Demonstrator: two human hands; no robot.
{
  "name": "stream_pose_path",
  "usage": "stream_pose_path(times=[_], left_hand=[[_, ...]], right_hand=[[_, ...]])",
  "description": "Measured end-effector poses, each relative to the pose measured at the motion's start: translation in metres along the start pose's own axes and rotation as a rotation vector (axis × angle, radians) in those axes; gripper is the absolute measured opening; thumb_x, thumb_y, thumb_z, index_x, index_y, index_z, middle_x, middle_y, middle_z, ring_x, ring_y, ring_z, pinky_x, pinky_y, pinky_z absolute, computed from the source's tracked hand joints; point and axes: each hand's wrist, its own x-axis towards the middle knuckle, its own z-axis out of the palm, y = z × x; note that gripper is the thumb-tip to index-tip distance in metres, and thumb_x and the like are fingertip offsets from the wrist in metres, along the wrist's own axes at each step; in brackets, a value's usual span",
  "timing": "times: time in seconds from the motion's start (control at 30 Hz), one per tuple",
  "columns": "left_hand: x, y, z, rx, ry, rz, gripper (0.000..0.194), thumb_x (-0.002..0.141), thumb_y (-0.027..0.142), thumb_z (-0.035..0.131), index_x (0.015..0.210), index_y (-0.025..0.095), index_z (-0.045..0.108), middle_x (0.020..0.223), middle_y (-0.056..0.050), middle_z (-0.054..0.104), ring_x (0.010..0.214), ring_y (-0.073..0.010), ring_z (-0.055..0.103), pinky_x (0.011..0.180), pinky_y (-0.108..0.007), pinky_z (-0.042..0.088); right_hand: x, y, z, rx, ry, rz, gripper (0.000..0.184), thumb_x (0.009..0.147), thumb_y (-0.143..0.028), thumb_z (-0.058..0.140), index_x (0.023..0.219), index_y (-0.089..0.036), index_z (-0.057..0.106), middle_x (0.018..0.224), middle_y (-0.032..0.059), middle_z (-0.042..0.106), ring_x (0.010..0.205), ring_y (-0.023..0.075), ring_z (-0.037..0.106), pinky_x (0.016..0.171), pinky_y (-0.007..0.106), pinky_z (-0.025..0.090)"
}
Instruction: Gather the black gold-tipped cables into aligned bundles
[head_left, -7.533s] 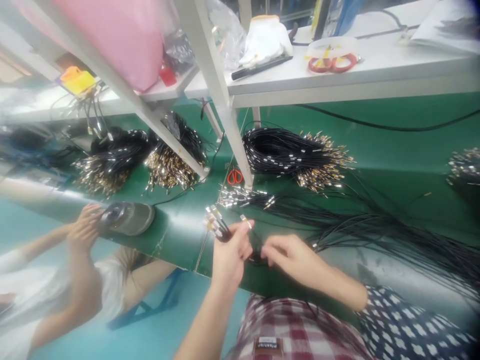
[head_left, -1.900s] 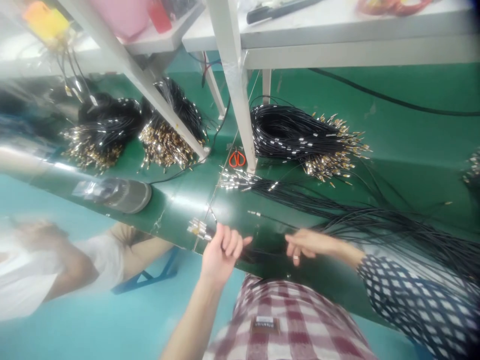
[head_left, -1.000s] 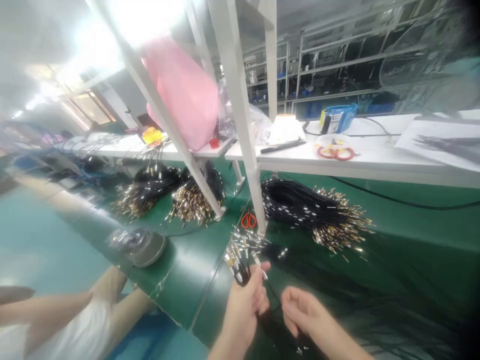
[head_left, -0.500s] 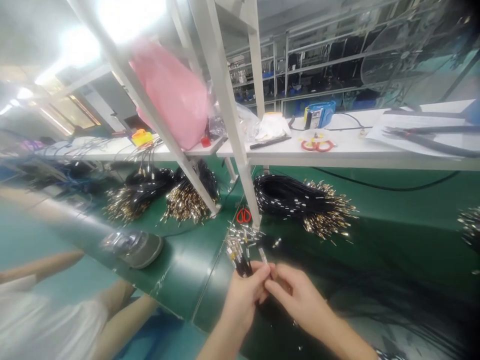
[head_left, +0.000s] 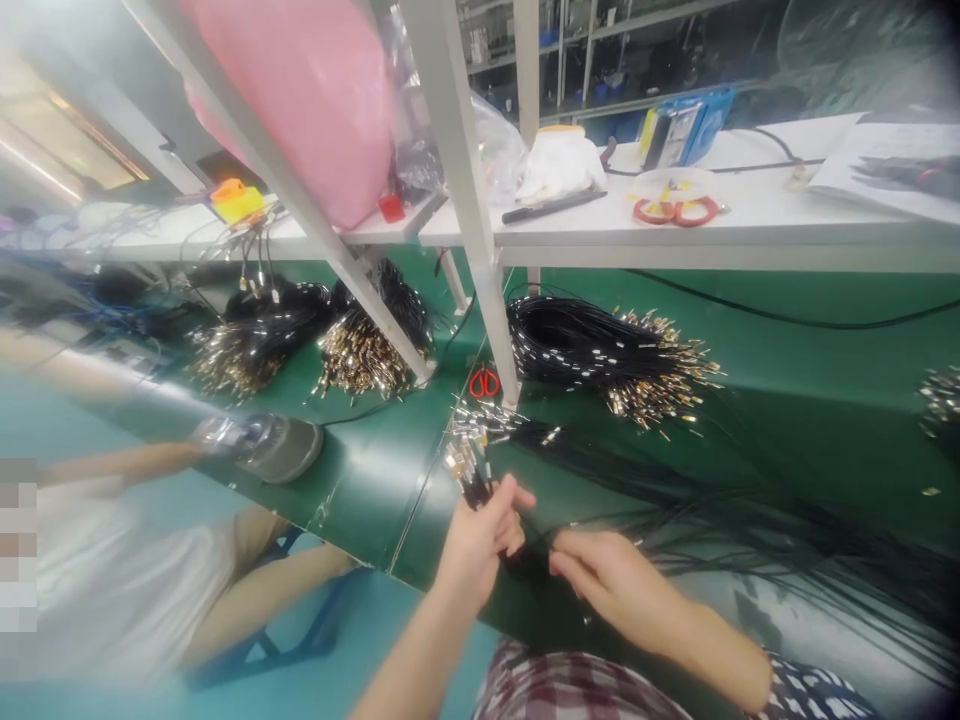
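My left hand [head_left: 484, 535] is closed around a bundle of black cables [head_left: 472, 488]; their metal connector ends [head_left: 460, 460] point up and away from me. The index finger sticks out toward the right. Beside it, a short distance to the right, my right hand [head_left: 611, 572] is closed in a pinch, with a dark cable at its fingertips. Its exact grip is partly hidden. Just beyond the left hand lies a group of loose connector ends [head_left: 491, 420], whose black cables [head_left: 637, 460] run off to the right across the green bench [head_left: 390, 475].
Coiled cable bundles [head_left: 570, 340] lie under the white shelf [head_left: 720, 255], others [head_left: 367, 350] further left. Red-handled scissors [head_left: 484, 382] rest by the shelf post [head_left: 506, 340]. On the shelf are a pen [head_left: 555, 206] and red-handled cutters [head_left: 675, 208]. A seated person [head_left: 142, 560] is at left.
My hands have parted: the right hand has moved away to the right from the left hand. The left still grips the cable bundle. The view has tilted downward.
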Motion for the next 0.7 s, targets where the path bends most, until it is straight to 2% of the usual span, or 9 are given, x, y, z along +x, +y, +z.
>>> stream_pose_path(times=[0.13,0.2,0.27,0.3,0.33,0.43,0.53,0.63,0.7], left_hand=[[0.010,0.001,-0.025,-0.100,0.118,0.088,0.043,0.066,0.050,0.080,0.069,0.011,0.063,0.055,0.006,0.048,0.038,0.0008,0.025,0.042,-0.020,0.028],[0.015,0.003,-0.038,-0.167,0.173,0.117,0.041,0.064,0.046,0.083,0.068,0.012,0.062,0.070,0.002,0.059,0.044,-0.0012,0.037,0.049,-0.021,0.039],[0.018,0.005,-0.045,-0.204,0.194,0.110,0.041,0.061,0.044,0.085,0.064,0.012,0.059,0.079,-0.001,0.063,0.062,-0.0078,0.054,0.063,-0.025,0.049],[0.019,0.005,-0.047,-0.211,0.180,0.094,0.042,0.062,0.044,0.084,0.061,0.013,0.057,0.077,-0.002,0.062,0.070,-0.0115,0.058,0.069,-0.027,0.050],[0.020,0.005,-0.048,-0.214,0.155,0.079,0.042,0.065,0.045,0.082,0.059,0.013,0.055,0.072,-0.001,0.060,0.071,-0.0132,0.059,0.070,-0.028,0.051],[0.020,0.004,-0.046,-0.246,0.074,0.042,0.045,0.078,0.048,0.071,0.056,0.016,0.047,0.050,0.005,0.040,0.048,-0.0079,0.042,0.054,-0.025,0.043],[0.021,0.000,-0.045,-0.275,0.082,-0.006,0.051,0.081,0.051,0.066,0.054,0.017,0.040,0.046,0.008,0.025,0.039,-0.0043,0.020,0.041,-0.021,0.026],[0.025,-0.004,-0.047,-0.275,0.085,-0.044,0.053,0.081,0.053,0.065,0.053,0.017,0.038,0.045,0.008,0.023,0.039,-0.0041,0.017,0.040,-0.021,0.021],[0.028,-0.005,-0.047,-0.274,0.082,-0.046,0.053,0.080,0.053,0.066,0.053,0.017,0.038,0.045,0.008,0.024,0.039,-0.0039,0.017,0.040,-0.021,0.022]], right_hand=[[-0.001,0.040,-0.013,-0.063,-0.028,0.027,0.030,0.092,-0.037,0.048,0.076,-0.022,0.068,0.079,0.0024,0.065,0.073,0.0152,0.057,0.066,0.027,0.037],[0.008,0.068,-0.028,-0.074,-0.192,0.069,0.026,0.086,-0.039,0.058,0.072,-0.022,0.071,0.078,0.0016,0.066,0.070,0.0144,0.058,0.063,0.025,0.039],[0.031,0.094,-0.043,-0.105,-0.302,0.135,0.029,0.083,-0.044,0.062,0.067,-0.020,0.071,0.070,0.0002,0.066,0.062,0.0129,0.058,0.058,0.024,0.040],[0.047,0.105,-0.050,-0.148,-0.257,0.173,0.032,0.085,-0.045,0.060,0.069,-0.020,0.072,0.068,-0.0001,0.066,0.060,0.0124,0.057,0.058,0.024,0.041],[0.066,0.115,-0.054,-0.225,-0.106,0.213,0.030,0.086,-0.043,0.059,0.073,-0.020,0.073,0.072,0.0005,0.068,0.063,0.0127,0.059,0.061,0.024,0.043],[0.124,0.132,-0.057,-0.343,0.158,0.262,0.023,0.090,-0.027,0.053,0.102,-0.020,0.071,0.113,0.0071,0.066,0.091,0.0162,0.062,0.078,0.027,0.045],[0.159,0.138,-0.051,-0.392,0.197,0.263,0.021,0.089,-0.023,0.052,0.100,-0.020,0.070,0.119,0.0078,0.062,0.093,0.0176,0.061,0.078,0.029,0.043],[0.166,0.138,-0.051,-0.407,0.178,0.226,0.020,0.090,-0.025,0.052,0.085,-0.021,0.070,0.108,0.0046,0.066,0.089,0.0174,0.061,0.075,0.029,0.041],[0.160,0.134,-0.056,-0.400,0.181,0.207,0.019,0.090,-0.027,0.051,0.083,-0.022,0.069,0.104,0.0033,0.068,0.090,0.0176,0.061,0.075,0.029,0.041]])
